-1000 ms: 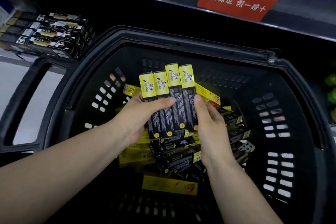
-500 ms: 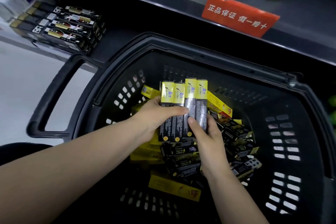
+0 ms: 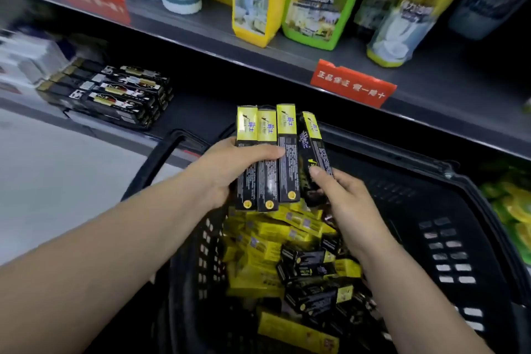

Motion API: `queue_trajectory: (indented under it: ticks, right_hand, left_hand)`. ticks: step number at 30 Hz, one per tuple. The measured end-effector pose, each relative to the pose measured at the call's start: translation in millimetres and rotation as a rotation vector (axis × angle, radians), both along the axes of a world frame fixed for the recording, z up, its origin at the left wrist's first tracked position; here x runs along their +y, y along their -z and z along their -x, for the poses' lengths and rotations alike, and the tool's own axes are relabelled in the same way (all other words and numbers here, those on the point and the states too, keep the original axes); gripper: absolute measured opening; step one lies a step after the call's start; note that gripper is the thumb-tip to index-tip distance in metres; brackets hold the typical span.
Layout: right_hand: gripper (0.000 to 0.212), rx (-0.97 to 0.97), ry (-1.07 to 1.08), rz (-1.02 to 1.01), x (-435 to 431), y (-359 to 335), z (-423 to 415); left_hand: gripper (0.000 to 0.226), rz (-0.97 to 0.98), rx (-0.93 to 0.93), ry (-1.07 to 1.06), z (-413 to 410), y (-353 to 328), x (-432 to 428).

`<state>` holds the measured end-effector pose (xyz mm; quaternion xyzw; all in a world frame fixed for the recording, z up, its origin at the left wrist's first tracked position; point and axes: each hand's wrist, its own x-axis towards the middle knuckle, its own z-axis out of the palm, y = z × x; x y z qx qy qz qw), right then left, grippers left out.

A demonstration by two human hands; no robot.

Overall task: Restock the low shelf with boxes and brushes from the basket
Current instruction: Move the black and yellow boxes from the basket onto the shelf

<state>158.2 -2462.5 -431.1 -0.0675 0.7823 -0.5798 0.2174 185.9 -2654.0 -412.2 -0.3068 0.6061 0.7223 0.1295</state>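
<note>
Since a second ago you have raised the fan of yellow-and-black boxes (image 3: 268,158) out of the basket (image 3: 402,165) to above its far rim, and the rightmost one has tilted off from the rest. Your left hand (image 3: 230,171) grips three boxes side by side, thumb curled across their faces. Your right hand (image 3: 343,195) pinches the near end of the fourth box (image 3: 314,149). Long axes run near to far, yellow ends toward the low shelf (image 3: 198,115). Bare shelf lies just beyond and left of the boxes, beside a stack of black boxes (image 3: 115,92), so your left hand is nearer. More boxes lie loose in the basket below.
</note>
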Motion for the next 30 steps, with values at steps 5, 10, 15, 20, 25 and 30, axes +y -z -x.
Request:
queue_trajectory:
  ticks: [5, 10, 15, 20, 25, 30]
  right_hand:
    - [0.019, 0.061, -0.272, -0.059, -80.2, -37.4, 21.5]
    - [0.036, 0.15, -0.474, -0.271, -188.3, -40.5, 43.4]
    - [0.036, 0.272, -0.631, -0.652, -275.6, -12.3, 69.7]
    - [0.035, 0.351, -0.897, -1.048, -333.1, 35.3, 95.4]
    - [0.029, 0.409, -1.022, -1.296, -364.1, 82.2, 120.8]
    - [0.043, 0.465, -1.054, -1.363, -368.2, 138.1, 137.6]
  left_hand:
    - [0.057, -0.024, 0.002, -0.051, -26.6, -26.3, -94.3]
    - [0.016, -0.116, 0.002, -0.301, -56.4, -10.3, -175.6]
    - [0.02, -0.201, 0.025, -0.517, -65.7, 42.8, -224.2]
    - [0.041, -0.168, 0.025, -0.77, -67.2, 116.5, -234.9]
    - [0.04, -0.223, 0.02, -0.824, -56.8, 168.2, -238.7]
    - [0.035, -0.259, 0.057, -0.849, -37.7, 196.8, -244.3]
